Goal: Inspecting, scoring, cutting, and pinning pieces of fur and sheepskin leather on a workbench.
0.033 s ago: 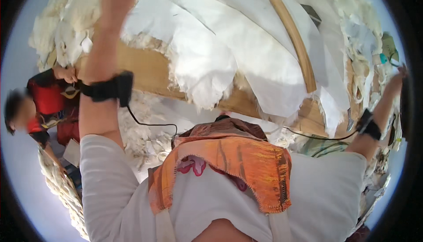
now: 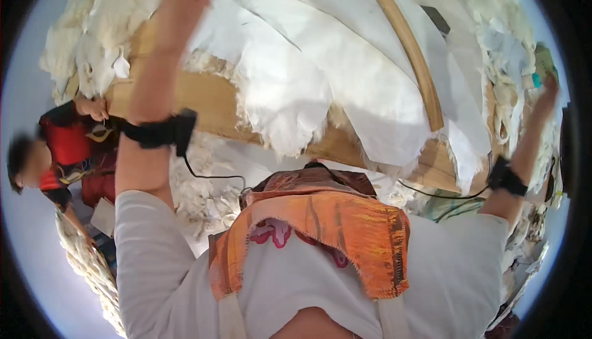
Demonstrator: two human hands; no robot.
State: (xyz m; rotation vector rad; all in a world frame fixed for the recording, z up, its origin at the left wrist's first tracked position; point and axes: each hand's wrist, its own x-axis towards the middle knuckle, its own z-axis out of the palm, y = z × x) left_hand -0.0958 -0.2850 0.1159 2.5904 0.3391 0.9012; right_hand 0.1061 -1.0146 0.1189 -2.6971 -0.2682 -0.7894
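My left hand (image 2: 188, 9) is raised over the far left of the wooden table, its thumb stretched apart and nothing seen in it; the fingertips run out of the picture. Beside it lie white furry pelts (image 2: 277, 86), their smooth sides up. Far to the right, my right hand (image 2: 550, 85) reaches to a small teal-and-white object (image 2: 534, 80) at the table's right side. Its fingers are small and blurred, so I cannot tell whether they grip that object. A long wooden stick (image 2: 407, 49) rests across the pelts.
A dark grey block (image 2: 436, 19) lies beyond the stick. Cream fur pieces (image 2: 98, 30) are heaped at the left, more hang at the right (image 2: 502, 86). A co-worker in red and black (image 2: 65, 135) is at the left. Cables run from my black wrist bands (image 2: 161, 132).
My left hand has moved slightly to the right. My right hand has moved inward and up, toward the teal-and-white object. The pelts and the stick look unchanged.
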